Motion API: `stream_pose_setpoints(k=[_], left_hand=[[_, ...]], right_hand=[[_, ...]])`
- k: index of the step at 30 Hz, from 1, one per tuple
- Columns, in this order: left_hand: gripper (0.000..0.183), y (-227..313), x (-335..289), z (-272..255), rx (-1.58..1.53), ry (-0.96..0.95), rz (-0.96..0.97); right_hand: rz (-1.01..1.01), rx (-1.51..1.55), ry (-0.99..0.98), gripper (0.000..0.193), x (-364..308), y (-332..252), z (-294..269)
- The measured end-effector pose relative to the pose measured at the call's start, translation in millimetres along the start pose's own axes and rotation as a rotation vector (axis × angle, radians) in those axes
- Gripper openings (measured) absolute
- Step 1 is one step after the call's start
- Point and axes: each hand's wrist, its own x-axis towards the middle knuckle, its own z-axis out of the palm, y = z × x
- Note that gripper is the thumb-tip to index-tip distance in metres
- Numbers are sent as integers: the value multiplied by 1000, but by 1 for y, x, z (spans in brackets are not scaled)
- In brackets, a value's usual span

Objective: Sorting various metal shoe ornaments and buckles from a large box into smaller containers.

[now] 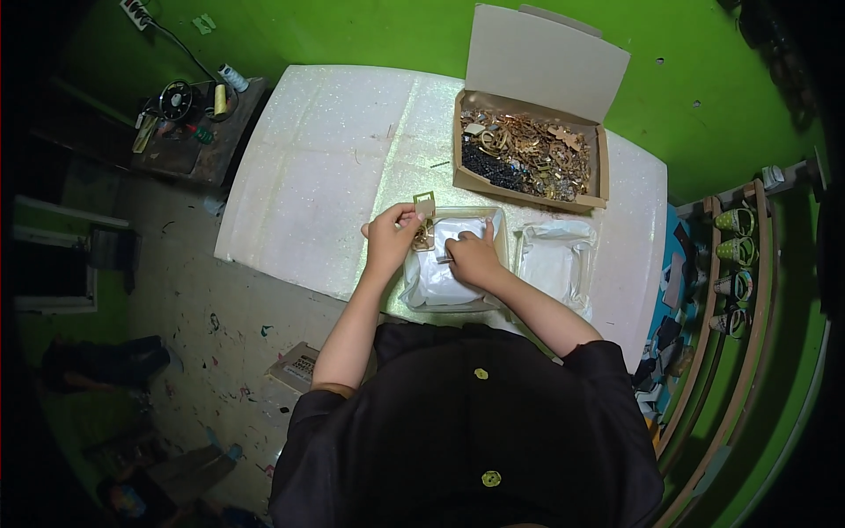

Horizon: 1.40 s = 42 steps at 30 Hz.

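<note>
My left hand is closed at the left rim of a pale shallow box, pinching a gold rectangular buckle. More gold metal pieces show just below its fingers, over the box's edge. White plastic sheeting lines the inside of that box. Over the sheeting, my right hand has its fingers curled down, with one digit pointing up and away. What its fingertips hold, if anything, is too small to make out.
Behind the hands, an open cardboard box holds mixed metal trinkets and black beads. A second white plastic-lined tray sits to the right. Everything rests on a white glittery table. Sandals hang on a wooden rack; a sewing machine stands far left.
</note>
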Motion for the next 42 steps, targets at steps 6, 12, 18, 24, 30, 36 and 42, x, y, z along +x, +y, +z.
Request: stream_pose_setpoints(k=[6, 12, 18, 24, 30, 36, 42], left_hand=[[25, -21, -14, -8, 160, 41, 66], [21, -36, -27, 5, 282, 102, -43], [24, -50, -27, 23, 282, 183, -136], [24, -60, -26, 36, 299, 265, -181], [24, -55, -22, 43, 316, 222, -255], [20, -46, -20, 41, 486, 185, -201], [24, -38, -23, 39, 587, 265, -27]], right_hand=[[202, 394, 59, 15, -13, -11, -32], [259, 579, 83, 20, -17, -2, -46], [341, 608, 62, 17, -13, -1, -42], [344, 653, 64, 18, -9, -2, -39], [332, 633, 77, 16, -5, -6, -40], [360, 644, 74, 16, 2, 1, -31], [348, 641, 84, 17, 3, 2, -29]])
